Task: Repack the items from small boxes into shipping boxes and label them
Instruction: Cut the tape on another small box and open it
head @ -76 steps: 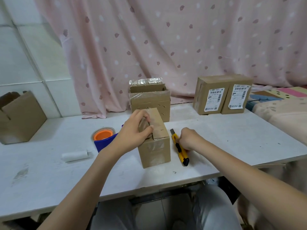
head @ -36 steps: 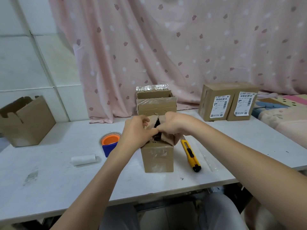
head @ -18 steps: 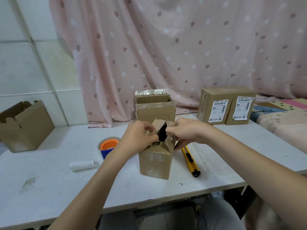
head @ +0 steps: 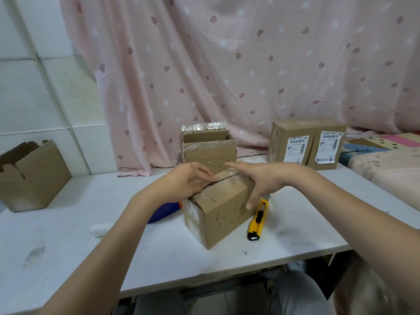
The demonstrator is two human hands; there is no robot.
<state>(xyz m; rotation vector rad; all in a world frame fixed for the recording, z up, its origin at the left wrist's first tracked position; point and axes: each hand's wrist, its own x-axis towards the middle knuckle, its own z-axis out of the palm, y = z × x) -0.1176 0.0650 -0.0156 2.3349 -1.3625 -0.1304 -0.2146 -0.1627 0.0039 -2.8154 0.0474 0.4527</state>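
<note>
- Box (head: pixel 218 210) is sitting mid-table (head: pixel 68 242), turned at an angle, and I'm judging us to be in the opening step: its taped top shows a dark slit along the seam, flaps not yet lifted.
- Left hand (head: pixel 184 183) is lying on the near-left flap, fingers curled down with tips at the slit; it's pressing or picking at the edge, and I can't tell whether it's actually pinching the flap.
- Right hand (head: pixel 266 178) is hovering over the far-right end of the box, fingers spread and straight, thumb hanging down beside the side wall, gripping nothing.
- Next move, as I'm reading it: getting fingertips into the slit from both sides and folding the flaps outward, while holding the box down so it isn't sliding.
- Tape looks to be clinging across the top, so I'm expecting some resistance there.
- Knife (head: pixel 258 220) is lying just beside the box on the right, near the thumb; I'm watching that so nothing is knocking it off the edge.
- Blue roll (head: pixel 163 212) is peeking out behind my left wrist, a white roll (head: pixel 98 229) lying near it.
- Second box (head: pixel 209 148) is standing right behind, crowding the far flap's swing.
- Two labelled boxes (head: pixel 306 144) are waiting far right, an open carton (head: pixel 31 176) far left, both well apart.
</note>
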